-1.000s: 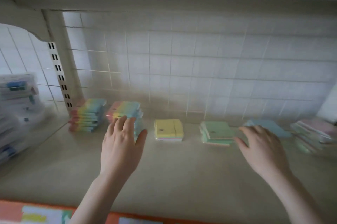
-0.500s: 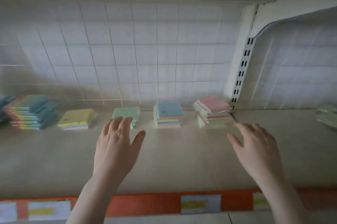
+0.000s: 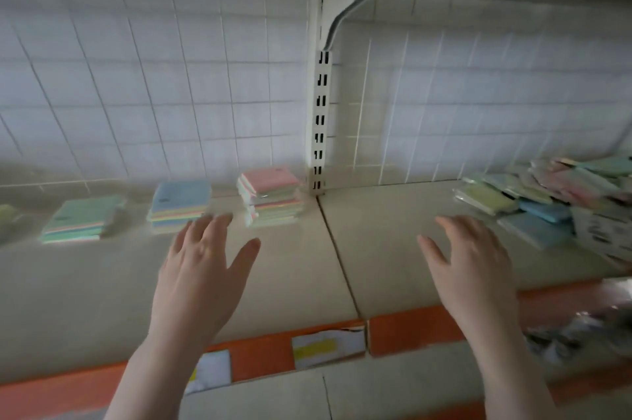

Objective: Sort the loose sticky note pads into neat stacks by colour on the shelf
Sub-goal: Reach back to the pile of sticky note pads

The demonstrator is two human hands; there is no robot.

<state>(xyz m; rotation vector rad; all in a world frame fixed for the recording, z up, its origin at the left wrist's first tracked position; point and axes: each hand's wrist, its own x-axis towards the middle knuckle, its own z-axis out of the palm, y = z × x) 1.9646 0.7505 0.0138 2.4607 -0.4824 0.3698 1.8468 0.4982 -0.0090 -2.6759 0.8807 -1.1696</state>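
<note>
Along the back of the beige shelf [image 3: 290,276] stand three pad stacks: a green-topped stack [image 3: 80,218], a blue-topped stack [image 3: 179,200] and a taller pink-topped stack [image 3: 272,195]. A loose heap of mixed pads [image 3: 547,195] in green, blue and pink lies at the far right. My left hand [image 3: 201,269] hovers flat, fingers spread, just in front of the blue-topped stack, holding nothing. My right hand [image 3: 472,269] hovers with straight fingers over the bare right shelf board, left of the heap, also holding nothing.
A white slotted upright [image 3: 319,118] and bracket split the shelf behind the pink-topped stack. A wire grid backs the shelf. An orange price strip [image 3: 410,330] with paper labels runs along the front edge. A printed white box [image 3: 605,235] sits by the heap.
The view has swung right: the stacks slid left, the rainbow and yellow stacks left the frame, and the loose heap came into view. Both hands stayed flat and moved right.
</note>
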